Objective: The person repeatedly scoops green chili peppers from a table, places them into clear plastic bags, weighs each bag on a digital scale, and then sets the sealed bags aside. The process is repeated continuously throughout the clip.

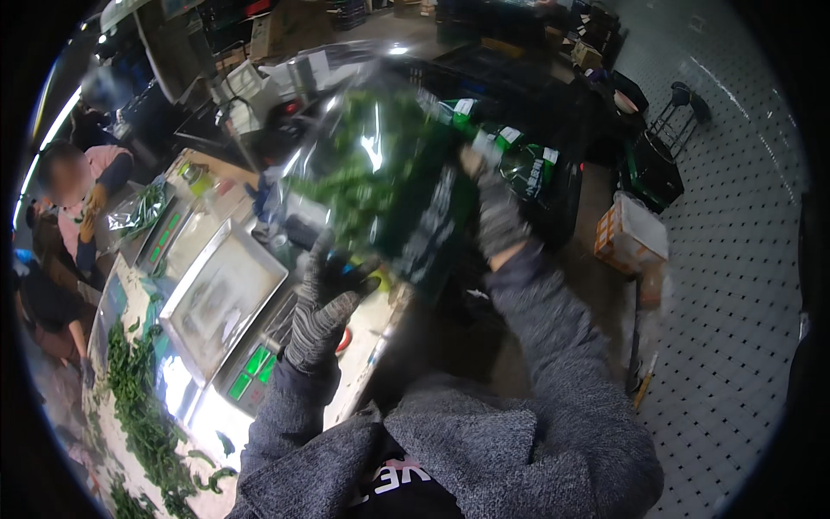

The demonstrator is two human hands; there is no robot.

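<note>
The left hand point(327, 298), in a grey knit glove with dark fingertips, has its fingers curled around the lower edge of a clear plastic bag point(380, 182) stuffed with green leaves; the right hand point(494, 203), gloved alike, grips the bag's upper right side, fingers closed on the film; the bag hangs between the two hands, above a steel weighing scale point(220, 298) just left of the left fingers; loose green peppers point(138, 406) lie farther left.
</note>
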